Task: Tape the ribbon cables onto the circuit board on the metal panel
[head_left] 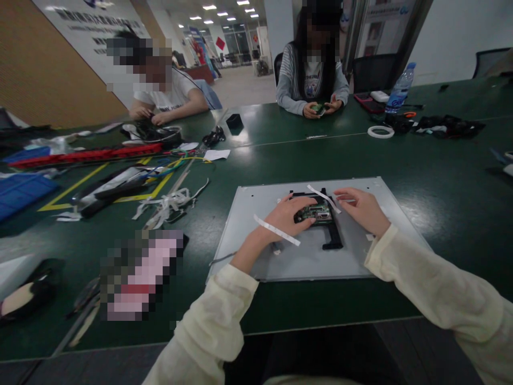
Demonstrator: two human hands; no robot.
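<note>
A green circuit board (318, 213) sits in a black plastic frame (334, 235) on a light grey panel (248, 256). My left hand (289, 216) is closed over the board's left side, with the thumb at the near edge and the fingers across the far part. Over my left wrist lies a white paper-like strip (276, 231). Just right of the board is my right hand (363, 209), its fingers bent together at the end of another thin white strip (324, 199), which slants over the frame. The exact contact of the fingertips is small and hard to make out.
Left of the panel are a pixelated pink object (154, 267), tangled white strips (170, 206) and blue trays (24, 192). Across the green table, two people work with their hands. A water bottle (399, 91) and a white tape ring (380, 131) stand at far right.
</note>
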